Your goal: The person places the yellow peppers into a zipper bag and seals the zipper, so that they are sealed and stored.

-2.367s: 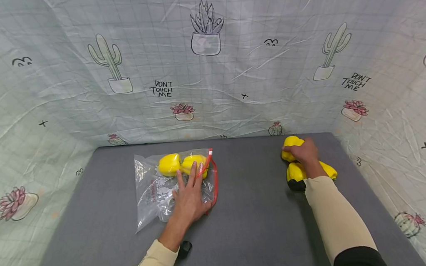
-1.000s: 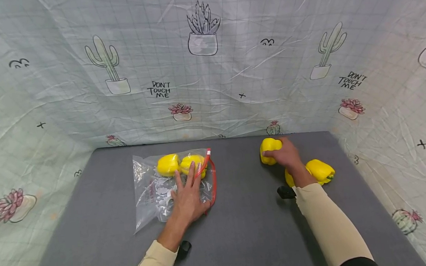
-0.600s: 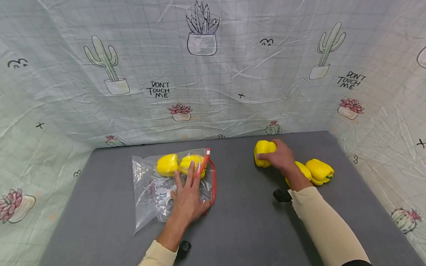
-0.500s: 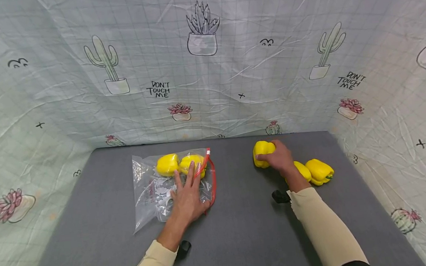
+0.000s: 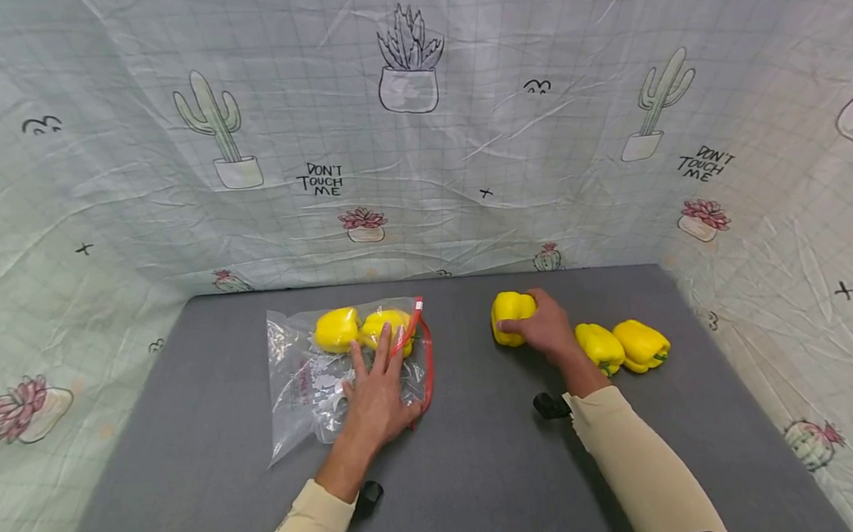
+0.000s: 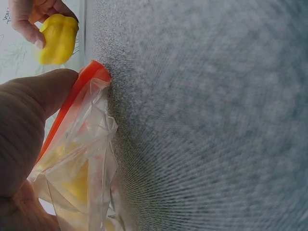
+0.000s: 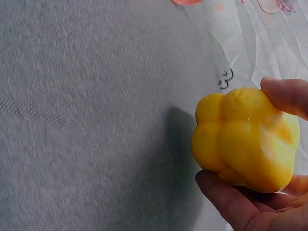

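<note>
While my left hand lies spread on the bag, fingers straight, my right hand grips the held pepper between thumb and fingers, to the right of the bag and apart from it. This yellow pepper appears lifted off the table. Inside the clear bag, near its far edge, two more lie side by side: a left pepper and a right pepper, my fingertips over the latter. Along the bag's right edge runs a red strip; I cannot tell how wide the mouth gapes. Farther right of the bag, beyond the held one, rest a nearer pepper and an outer pepper.

The held pepper's smooth, rounded skin could slip if my grip loosens, and it might roll away from the bag. Pressing too hard with my left palm could flatten the mouth; pressing too lightly could let a nudge against the red strip slide the bag. My right forearm, swinging back, might knock the nearer pepper.
</note>
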Demonstrator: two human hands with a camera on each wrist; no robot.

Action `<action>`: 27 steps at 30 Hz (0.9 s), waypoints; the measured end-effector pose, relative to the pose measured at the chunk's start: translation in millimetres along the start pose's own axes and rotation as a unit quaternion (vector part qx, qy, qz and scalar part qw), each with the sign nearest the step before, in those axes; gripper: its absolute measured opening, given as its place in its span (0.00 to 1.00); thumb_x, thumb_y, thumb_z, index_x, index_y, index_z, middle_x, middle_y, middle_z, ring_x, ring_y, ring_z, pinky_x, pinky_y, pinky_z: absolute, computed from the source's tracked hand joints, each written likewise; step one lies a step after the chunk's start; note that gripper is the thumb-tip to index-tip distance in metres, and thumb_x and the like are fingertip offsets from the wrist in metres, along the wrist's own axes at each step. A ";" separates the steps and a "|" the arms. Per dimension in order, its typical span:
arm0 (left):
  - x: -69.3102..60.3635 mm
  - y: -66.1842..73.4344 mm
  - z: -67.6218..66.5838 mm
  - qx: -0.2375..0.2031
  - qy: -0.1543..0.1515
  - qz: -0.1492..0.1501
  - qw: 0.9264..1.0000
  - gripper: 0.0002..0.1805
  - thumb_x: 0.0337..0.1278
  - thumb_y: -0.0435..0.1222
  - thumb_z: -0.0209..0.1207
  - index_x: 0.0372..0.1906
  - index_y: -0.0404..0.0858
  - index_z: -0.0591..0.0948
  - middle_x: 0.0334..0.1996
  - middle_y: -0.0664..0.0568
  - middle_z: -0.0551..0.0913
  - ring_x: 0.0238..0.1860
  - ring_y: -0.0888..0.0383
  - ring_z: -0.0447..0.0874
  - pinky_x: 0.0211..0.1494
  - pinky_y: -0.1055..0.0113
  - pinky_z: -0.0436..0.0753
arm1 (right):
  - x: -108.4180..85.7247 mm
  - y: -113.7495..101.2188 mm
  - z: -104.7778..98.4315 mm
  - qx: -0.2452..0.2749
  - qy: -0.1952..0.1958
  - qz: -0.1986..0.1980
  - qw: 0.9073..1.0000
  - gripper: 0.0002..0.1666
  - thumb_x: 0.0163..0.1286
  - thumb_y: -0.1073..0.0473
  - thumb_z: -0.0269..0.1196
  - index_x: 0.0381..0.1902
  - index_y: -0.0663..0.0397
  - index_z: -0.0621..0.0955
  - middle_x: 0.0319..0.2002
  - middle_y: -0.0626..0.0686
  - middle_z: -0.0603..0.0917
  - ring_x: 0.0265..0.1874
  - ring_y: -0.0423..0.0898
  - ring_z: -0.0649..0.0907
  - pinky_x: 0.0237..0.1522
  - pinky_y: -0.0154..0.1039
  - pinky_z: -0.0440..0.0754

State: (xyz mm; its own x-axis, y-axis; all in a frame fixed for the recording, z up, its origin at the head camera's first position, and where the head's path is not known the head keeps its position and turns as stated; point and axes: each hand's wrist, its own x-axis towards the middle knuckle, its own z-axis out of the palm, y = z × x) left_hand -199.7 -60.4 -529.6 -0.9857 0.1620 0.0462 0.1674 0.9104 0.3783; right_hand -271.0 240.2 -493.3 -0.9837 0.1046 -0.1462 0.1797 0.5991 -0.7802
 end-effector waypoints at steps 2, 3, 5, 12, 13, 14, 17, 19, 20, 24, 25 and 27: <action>-0.3 0.2 0.7 -0.001 0.000 0.000 1.000 0.56 0.46 0.51 0.79 0.81 0.46 0.63 0.88 0.56 0.36 0.84 0.26 0.34 0.63 0.14 0.64 | -1.2 -0.8 3.0 -0.001 -0.003 -0.001 1.000 0.53 0.63 0.47 0.74 0.78 0.57 0.62 0.67 0.65 0.74 0.57 0.62 0.77 0.58 0.55 0.80; -0.5 0.4 1.0 -0.002 0.001 0.000 1.000 0.56 0.46 0.51 0.79 0.81 0.46 0.64 0.88 0.56 0.37 0.84 0.26 0.34 0.63 0.14 0.63 | -1.8 -1.3 4.5 -0.001 -0.005 -0.002 1.000 0.53 0.63 0.47 0.74 0.78 0.58 0.62 0.66 0.65 0.74 0.57 0.62 0.77 0.59 0.55 0.80; -0.7 0.6 1.3 -0.003 0.001 -0.002 1.000 0.57 0.46 0.51 0.79 0.81 0.46 0.63 0.88 0.56 0.37 0.84 0.26 0.34 0.63 0.14 0.63 | -3.3 -2.6 6.9 0.000 -0.008 -0.002 1.000 0.52 0.64 0.47 0.74 0.78 0.58 0.62 0.66 0.65 0.74 0.57 0.62 0.77 0.59 0.55 0.80; -0.8 0.9 1.2 0.001 0.002 -0.003 1.000 0.57 0.46 0.51 0.79 0.82 0.47 0.62 0.88 0.56 0.36 0.84 0.26 0.34 0.64 0.15 0.63 | -10.3 -8.2 12.3 0.006 -0.011 -0.004 1.000 0.52 0.63 0.47 0.74 0.78 0.57 0.63 0.66 0.64 0.74 0.58 0.61 0.77 0.62 0.56 0.80; -0.8 1.0 0.8 0.001 0.002 -0.003 1.000 0.57 0.46 0.51 0.79 0.82 0.47 0.62 0.88 0.56 0.36 0.84 0.26 0.34 0.64 0.15 0.63 | -10.8 -9.0 13.3 0.009 -0.012 -0.005 1.000 0.52 0.63 0.47 0.74 0.78 0.57 0.63 0.67 0.64 0.74 0.58 0.61 0.77 0.62 0.56 0.80; -0.8 1.1 0.5 0.001 0.002 -0.003 1.000 0.57 0.46 0.51 0.79 0.82 0.47 0.62 0.88 0.56 0.36 0.84 0.26 0.34 0.64 0.15 0.63 | -11.2 -9.6 14.4 0.011 -0.012 -0.006 1.000 0.52 0.63 0.47 0.74 0.78 0.57 0.63 0.67 0.64 0.74 0.58 0.61 0.77 0.62 0.56 0.80; -0.8 1.3 -0.3 0.002 0.002 -0.003 1.000 0.57 0.47 0.51 0.78 0.82 0.47 0.62 0.88 0.56 0.36 0.84 0.26 0.34 0.64 0.15 0.64 | -11.5 -10.9 18.7 0.018 -0.014 -0.013 1.000 0.52 0.63 0.48 0.75 0.77 0.58 0.63 0.66 0.64 0.74 0.58 0.61 0.77 0.62 0.56 0.80; -0.8 1.4 -0.4 0.002 0.002 -0.004 1.000 0.58 0.47 0.51 0.78 0.82 0.47 0.61 0.88 0.56 0.36 0.84 0.26 0.34 0.64 0.15 0.64 | -11.9 -11.4 21.9 0.020 -0.017 -0.015 1.000 0.52 0.63 0.48 0.75 0.77 0.57 0.63 0.66 0.64 0.74 0.58 0.60 0.77 0.62 0.55 0.80; -0.8 1.4 -0.3 0.003 0.001 -0.006 1.000 0.58 0.46 0.51 0.78 0.82 0.47 0.61 0.88 0.56 0.36 0.84 0.26 0.34 0.64 0.15 0.64 | -12.1 -11.6 23.6 0.020 -0.017 -0.017 1.000 0.52 0.63 0.48 0.75 0.77 0.57 0.63 0.66 0.64 0.74 0.58 0.60 0.77 0.61 0.55 0.80; -0.9 1.4 0.7 0.006 0.002 -0.008 1.000 0.58 0.46 0.51 0.79 0.82 0.47 0.61 0.88 0.56 0.36 0.84 0.27 0.34 0.64 0.15 0.64 | -14.5 -12.9 29.6 0.027 -0.019 -0.020 0.999 0.51 0.62 0.48 0.75 0.76 0.57 0.64 0.65 0.63 0.75 0.57 0.60 0.78 0.59 0.53 0.81; -1.0 1.4 0.9 0.006 0.003 -0.008 1.000 0.58 0.46 0.51 0.79 0.82 0.48 0.61 0.88 0.56 0.36 0.84 0.27 0.34 0.64 0.16 0.64 | -15.6 -13.6 30.8 0.029 -0.019 -0.021 0.999 0.51 0.62 0.48 0.76 0.76 0.56 0.65 0.65 0.63 0.76 0.56 0.59 0.78 0.58 0.53 0.81; -1.8 1.6 1.4 0.006 0.008 -0.004 1.000 0.58 0.46 0.50 0.79 0.83 0.48 0.60 0.88 0.57 0.36 0.84 0.27 0.34 0.64 0.16 0.65 | -17.7 -14.3 33.3 0.033 -0.018 -0.023 0.999 0.51 0.62 0.49 0.76 0.76 0.57 0.65 0.64 0.64 0.76 0.55 0.59 0.79 0.57 0.53 0.81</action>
State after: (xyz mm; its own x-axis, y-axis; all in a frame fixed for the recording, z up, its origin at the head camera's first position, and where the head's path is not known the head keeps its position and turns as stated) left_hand -197.7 -58.8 -530.4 -0.9872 0.1487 0.0572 0.1593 0.9165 0.3671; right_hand -256.0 203.3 -499.8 -0.9904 0.0485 -0.1294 0.1347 0.5482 -0.8254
